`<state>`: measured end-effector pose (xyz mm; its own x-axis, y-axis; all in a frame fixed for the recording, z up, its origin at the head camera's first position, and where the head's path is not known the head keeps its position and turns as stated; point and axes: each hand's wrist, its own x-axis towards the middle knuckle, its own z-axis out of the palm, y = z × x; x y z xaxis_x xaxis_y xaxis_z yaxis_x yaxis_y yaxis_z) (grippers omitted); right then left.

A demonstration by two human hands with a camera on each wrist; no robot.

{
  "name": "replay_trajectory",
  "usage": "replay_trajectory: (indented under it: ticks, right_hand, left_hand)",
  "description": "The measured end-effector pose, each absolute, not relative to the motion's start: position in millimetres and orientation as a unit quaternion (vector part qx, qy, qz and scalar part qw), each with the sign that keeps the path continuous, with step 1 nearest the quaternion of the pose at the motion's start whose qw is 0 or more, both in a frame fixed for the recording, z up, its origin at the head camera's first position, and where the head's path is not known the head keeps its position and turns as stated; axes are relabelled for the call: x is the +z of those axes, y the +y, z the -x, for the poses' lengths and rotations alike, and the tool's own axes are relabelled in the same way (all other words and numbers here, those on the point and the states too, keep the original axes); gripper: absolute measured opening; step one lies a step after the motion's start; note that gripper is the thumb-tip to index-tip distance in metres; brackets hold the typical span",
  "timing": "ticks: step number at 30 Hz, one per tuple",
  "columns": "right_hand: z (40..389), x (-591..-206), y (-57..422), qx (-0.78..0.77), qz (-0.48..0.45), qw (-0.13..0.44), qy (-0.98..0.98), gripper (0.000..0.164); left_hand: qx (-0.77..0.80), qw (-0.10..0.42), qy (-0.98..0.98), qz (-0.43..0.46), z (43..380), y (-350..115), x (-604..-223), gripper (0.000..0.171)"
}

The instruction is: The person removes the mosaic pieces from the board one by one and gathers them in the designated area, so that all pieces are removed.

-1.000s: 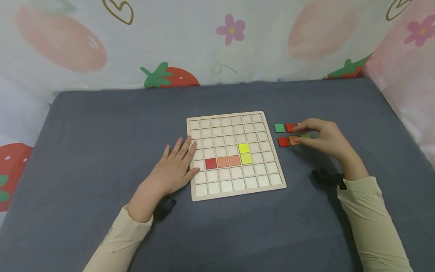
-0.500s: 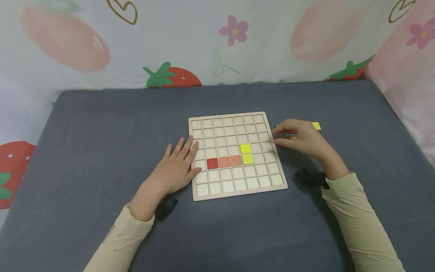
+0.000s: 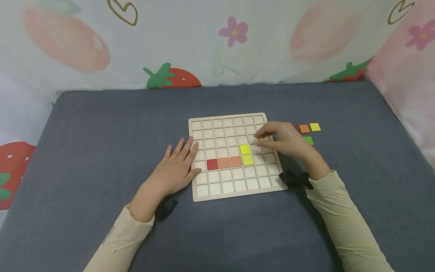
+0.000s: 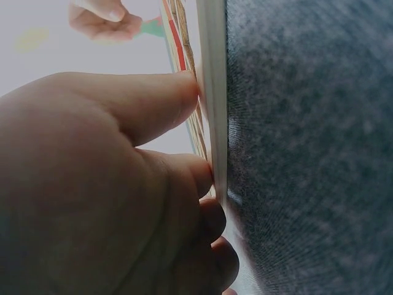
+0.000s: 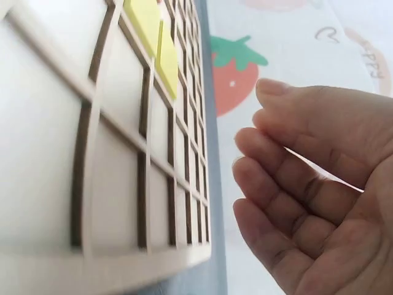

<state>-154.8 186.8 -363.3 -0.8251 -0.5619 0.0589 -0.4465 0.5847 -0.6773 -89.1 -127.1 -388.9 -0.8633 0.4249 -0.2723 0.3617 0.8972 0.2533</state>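
Observation:
A square wooden grid board (image 3: 225,142) lies on the table. My left hand (image 3: 171,172) rests with spread fingers on its left edge; in the left wrist view the thumb (image 4: 163,101) presses along the rim. Set in the grid are a dark red tile (image 3: 212,164), two salmon-orange tiles (image 3: 224,163) and two yellow tiles (image 3: 247,160), also bright in the right wrist view. Above the right side of the board hovers my right hand (image 3: 285,139), thumb and fingers loosely bent, a gap between thumb and index finger. No tile shows between its fingers (image 5: 249,175).
Right of the board lie loose tiles: a yellow tile (image 3: 315,127), an orange tile (image 3: 304,129), a green tile (image 3: 308,140) and a partly covered red tile (image 3: 295,127). My right hand hides others. A printed curtain (image 3: 204,45) hangs behind the grey tabletop (image 3: 119,124).
My right hand has moved left from over the loose tiles to above the board's right side, uncovering the yellow and orange tiles. My left hand stays on the board's edge.

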Motion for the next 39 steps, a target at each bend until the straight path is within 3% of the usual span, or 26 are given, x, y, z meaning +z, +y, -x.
replay_trajectory:
  ticks: [11,39]
  right_hand:
    - [155.4,-376.5,173.9,-0.369,0.291,0.118,0.875,0.017]
    - [155.9,-380.2,167.1,-0.326,0.304,0.093,0.89,0.017]
  left_hand:
    - [0.097,0.163,0.959,-0.209,88.1,-126.6,-387.3,0.072]
    - [0.1,0.165,0.959,-0.208,89.3,-129.2,-386.4,0.072]
